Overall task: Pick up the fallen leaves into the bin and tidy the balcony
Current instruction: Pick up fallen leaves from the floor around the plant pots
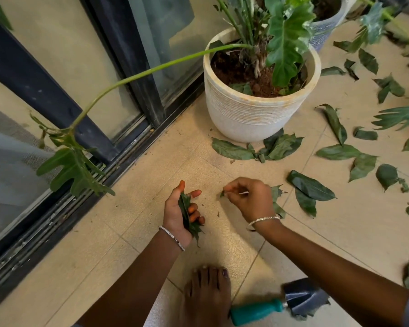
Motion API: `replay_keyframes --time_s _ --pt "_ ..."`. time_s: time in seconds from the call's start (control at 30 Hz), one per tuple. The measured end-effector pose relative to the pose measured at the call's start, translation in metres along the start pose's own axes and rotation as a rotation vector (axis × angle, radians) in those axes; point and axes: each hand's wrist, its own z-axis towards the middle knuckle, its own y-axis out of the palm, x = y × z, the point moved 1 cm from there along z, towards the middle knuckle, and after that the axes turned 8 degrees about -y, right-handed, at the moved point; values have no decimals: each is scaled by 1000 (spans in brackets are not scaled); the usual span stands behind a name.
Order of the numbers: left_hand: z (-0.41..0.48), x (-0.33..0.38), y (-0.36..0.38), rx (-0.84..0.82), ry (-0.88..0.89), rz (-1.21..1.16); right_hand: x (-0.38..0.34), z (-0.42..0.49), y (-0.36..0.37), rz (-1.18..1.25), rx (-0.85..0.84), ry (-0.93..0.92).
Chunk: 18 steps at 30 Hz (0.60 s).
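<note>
Dark green fallen leaves [311, 188] lie scattered over the beige tiled floor, mostly to the right and around the base of the white pot [250, 114]. My left hand [178, 214] is curled around a bunch of gathered leaves [187, 215], palm turned up. Just right of it, my right hand [248, 199] hovers low over the floor and pinches a small leaf scrap [222, 193] between thumb and fingertips. A leaf [278, 200] lies partly hidden under that hand. No bin is in view.
The white pot holds a large-leaved plant whose long stem [132, 77] arches left over the sliding door track [80, 199]. A second pot [326, 22] stands behind. A teal-handled trowel [276, 305] lies by my bare foot [208, 296].
</note>
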Motion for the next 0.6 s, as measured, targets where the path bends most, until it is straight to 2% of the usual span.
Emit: replay_keyframes --time_s 0.1,0.17,0.23,0.3,0.33,0.37,0.4,0.47,0.5,0.53,0.57,0.6 --pt "6 -5 7 13 11 8 -31 1 3 166 17 -38" --pt "13 -10 13 7 44 0 -42 -5 10 180 -18 -92" --pt "15 -9 24 -15 53 95 -42 -11 15 123 -47 -182" --pt "17 -9 33 -79 -1 25 -36 -15 16 -12 -60 -269" --pt "35 -8 32 -8 -34 8 -34 -17 16 -81 -62 -294" --pt "43 -2 17 -110 -78 -60 -32 -17 16 -134 -69 -304" --pt "47 -16 -6 -134 -5 -98 -29 -17 14 -162 -83 -308" --pt "51 -110 -58 187 546 496 -26 -13 9 -125 -105 -309" --pt "45 -119 -56 278 664 583 -24 -8 4 -92 -88 -306" --pt "40 -101 -47 189 561 483 -19 -2 0 -79 -50 -301" --pt "40 -60 -24 -39 272 204 -12 7 -5 -96 -7 -283" --pt "37 -6 12 -161 92 -43 -3 17 -10 -138 24 -251"
